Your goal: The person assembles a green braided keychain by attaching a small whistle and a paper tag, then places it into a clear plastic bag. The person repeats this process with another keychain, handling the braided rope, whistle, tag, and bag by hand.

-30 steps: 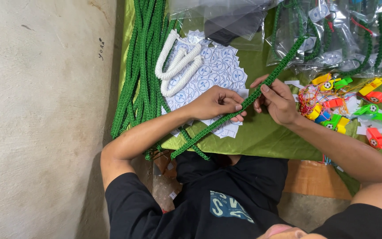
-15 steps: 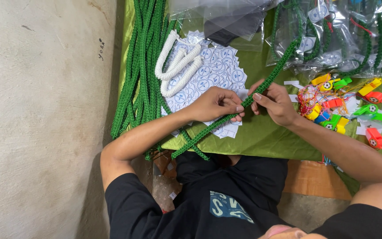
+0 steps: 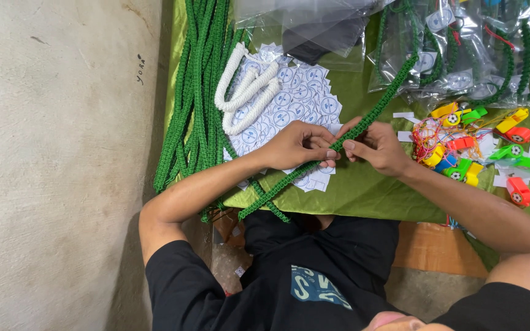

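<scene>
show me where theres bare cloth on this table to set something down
Bare green cloth lies along the near edge, below both hands, between the round paper labels and the plastic whistles. The far edge is crowded with bagged cords, the left with green cords.

So it's a table covered with a shiny olive-green cloth [image 3: 363,190]. Along its left edge lies a thick bundle of green braided cords [image 3: 197,92], with a white braided cord [image 3: 246,92] on a spread of small round-printed paper tags [image 3: 302,98] next to it. Clear plastic bags [image 3: 461,55] with more green cords pile up at the far right corner, and bright plastic whistles [image 3: 480,153] sit near the right edge.
</scene>
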